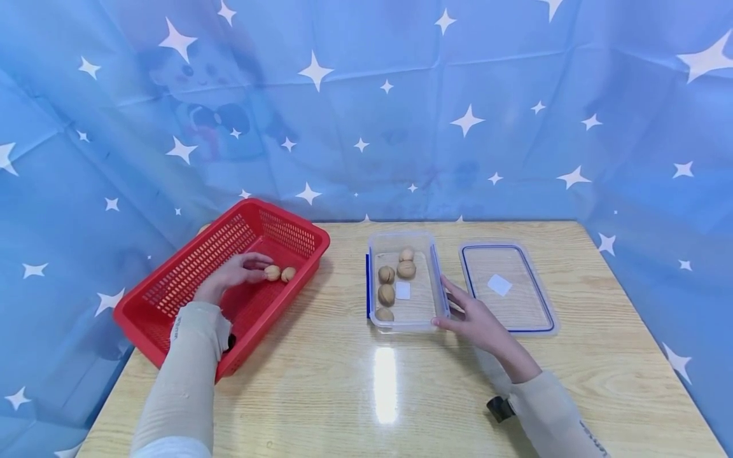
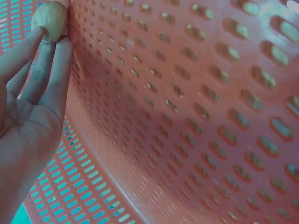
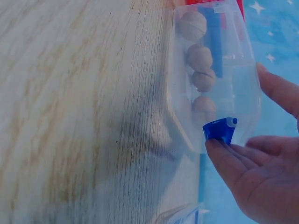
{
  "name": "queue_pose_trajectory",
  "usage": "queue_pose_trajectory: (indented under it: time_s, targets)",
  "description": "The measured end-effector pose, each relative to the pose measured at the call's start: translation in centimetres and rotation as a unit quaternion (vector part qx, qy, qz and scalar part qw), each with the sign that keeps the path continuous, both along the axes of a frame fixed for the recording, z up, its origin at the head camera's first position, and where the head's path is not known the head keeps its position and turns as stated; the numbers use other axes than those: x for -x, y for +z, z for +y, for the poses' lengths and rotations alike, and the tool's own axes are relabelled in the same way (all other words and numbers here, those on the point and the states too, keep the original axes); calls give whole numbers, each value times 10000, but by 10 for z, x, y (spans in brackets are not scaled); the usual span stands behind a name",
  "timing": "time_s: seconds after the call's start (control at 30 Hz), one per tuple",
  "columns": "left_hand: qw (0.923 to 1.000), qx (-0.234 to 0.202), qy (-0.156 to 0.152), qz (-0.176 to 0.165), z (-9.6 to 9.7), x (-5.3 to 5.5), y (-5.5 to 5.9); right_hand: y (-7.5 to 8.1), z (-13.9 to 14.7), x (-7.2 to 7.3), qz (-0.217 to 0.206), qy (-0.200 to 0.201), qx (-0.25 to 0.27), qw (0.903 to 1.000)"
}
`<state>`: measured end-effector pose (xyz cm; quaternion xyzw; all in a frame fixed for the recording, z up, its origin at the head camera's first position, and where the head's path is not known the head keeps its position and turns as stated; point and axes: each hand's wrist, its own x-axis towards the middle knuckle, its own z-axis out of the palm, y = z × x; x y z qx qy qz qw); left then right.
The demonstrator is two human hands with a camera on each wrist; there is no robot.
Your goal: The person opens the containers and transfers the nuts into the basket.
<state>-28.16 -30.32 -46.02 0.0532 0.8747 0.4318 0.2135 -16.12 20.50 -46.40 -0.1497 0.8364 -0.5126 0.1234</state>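
My left hand (image 1: pixel 240 270) reaches into the red plastic basket (image 1: pixel 279 312) and pinches a walnut (image 2: pixel 50 21) between thumb and fingertips. Beside it in the basket is a second walnut (image 1: pixel 288 275). My right hand (image 1: pixel 475 318) rests against the right side of a clear plastic container (image 1: pixel 420 326), thumb near its front corner. In the right wrist view its fairly straight fingers touch a blue latch (image 3: pixel 219 130). Several walnuts (image 1: pixel 386 294) lie inside the container, mostly along its left side, around a small white square.
A clear lid (image 1: pixel 523 305) with a blue seal lies right of the container on the wooden table (image 1: pixel 321 394). A blue curtain with white stars (image 1: pixel 395 114) hangs behind the table and along its sides. Part of a tan object (image 1: pixel 203 228) shows behind the basket.
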Motion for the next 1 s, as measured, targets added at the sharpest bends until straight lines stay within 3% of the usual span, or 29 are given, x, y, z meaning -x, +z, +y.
queue_pose_trajectory:
  time_s: [0.13,0.3,0.57,0.8,1.0]
  targets:
    - [9993,-225,286,-5,-1,-1,2,-1,0,0,1,11,17,10000]
    - [9965,-561,575,245,-1,1,10,-2,0,0,-27,27,43,10000]
    - [9892,-1186,368,780,5,4,26,-3,0,-1,-47,1,-2,10000]
    - [9828,-1306,103,1304,23,9,58,1,0,0,-86,-37,-51,9999]
    - [9818,-1271,-112,1405,39,10,89,1,1,0,-133,-37,-51,9999]
